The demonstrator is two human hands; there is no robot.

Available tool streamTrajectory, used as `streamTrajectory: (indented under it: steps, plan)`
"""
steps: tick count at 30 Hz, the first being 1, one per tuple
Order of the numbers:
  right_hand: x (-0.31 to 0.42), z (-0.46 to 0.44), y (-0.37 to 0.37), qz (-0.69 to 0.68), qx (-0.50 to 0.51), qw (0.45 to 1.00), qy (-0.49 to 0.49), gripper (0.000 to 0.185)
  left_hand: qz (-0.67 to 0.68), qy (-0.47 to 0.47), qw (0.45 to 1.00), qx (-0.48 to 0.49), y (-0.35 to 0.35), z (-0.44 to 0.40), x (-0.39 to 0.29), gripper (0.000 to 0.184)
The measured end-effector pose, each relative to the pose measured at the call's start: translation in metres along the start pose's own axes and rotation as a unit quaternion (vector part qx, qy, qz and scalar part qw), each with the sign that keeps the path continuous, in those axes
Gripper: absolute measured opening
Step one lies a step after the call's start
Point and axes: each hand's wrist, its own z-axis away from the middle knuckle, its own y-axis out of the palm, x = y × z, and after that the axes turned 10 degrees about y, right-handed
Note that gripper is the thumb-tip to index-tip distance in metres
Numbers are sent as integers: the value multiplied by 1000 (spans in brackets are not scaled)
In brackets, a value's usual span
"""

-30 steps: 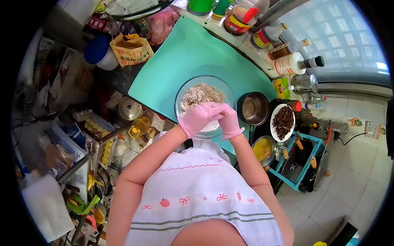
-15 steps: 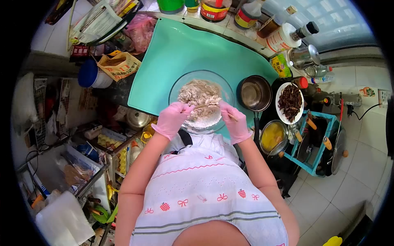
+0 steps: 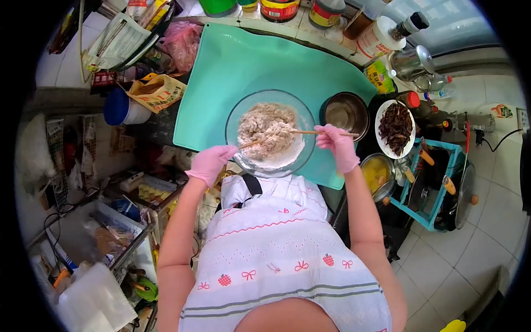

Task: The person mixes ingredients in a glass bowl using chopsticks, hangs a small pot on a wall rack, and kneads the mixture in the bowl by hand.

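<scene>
A glass bowl (image 3: pixel 312 119) stands on the green mat, holding a shaggy, floury dough (image 3: pixel 268 124) with loose white flour near its front edge. My left hand (image 3: pixel 212 164), in a pink glove, is closed around a wooden chopstick (image 3: pixel 253 144) at the bowl's left rim; the stick's far end touches the dough. My right hand (image 3: pixel 338 147), gloved the same way, pinches another wooden chopstick (image 3: pixel 307 132) to the right of the bowl. That stick lies nearly level, its left end at the dough and its right end over the dark pot.
The green mat (image 3: pixel 249 61) covers the counter. A dark pot (image 3: pixel 354 105), a white plate of dark brown strips (image 3: pixel 381 141) and a metal bowl of yellow liquid (image 3: pixel 376 176) stand on the right. Bottles and jars (image 3: pixel 381 41) line the back. A blue rack (image 3: pixel 434 224) is farther right.
My hands have moved apart, the left one leftward and the right one rightward out of the bowl. Both chopsticks now show more of their length.
</scene>
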Motion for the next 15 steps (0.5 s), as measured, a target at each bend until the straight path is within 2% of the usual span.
streamTrajectory:
  steps: [2, 5, 9, 13, 15]
  plan:
    - [3, -3, -10, -30, 21, 998, 52, 34, 50, -30, 998, 19, -4, 3, 10, 39]
    - [3, -4, -17, -20, -7, 998, 62, 33, 30, -72, 997, 6, -2, 1, 23, 38]
    - [3, 8, -8, 17, -3, 1000, -8, 33, 9, -62, 998, -11, 6, 3, 32, 35]
    - [-23, 20, 46, 35, 36, 995, -89, 36, -45, -36, 998, -20, 9, 1, 9, 35]
    - [-41, 24, 75, 12, 48, 995, -82, 35, -78, -16, 996, -37, 8, 6, -10, 33]
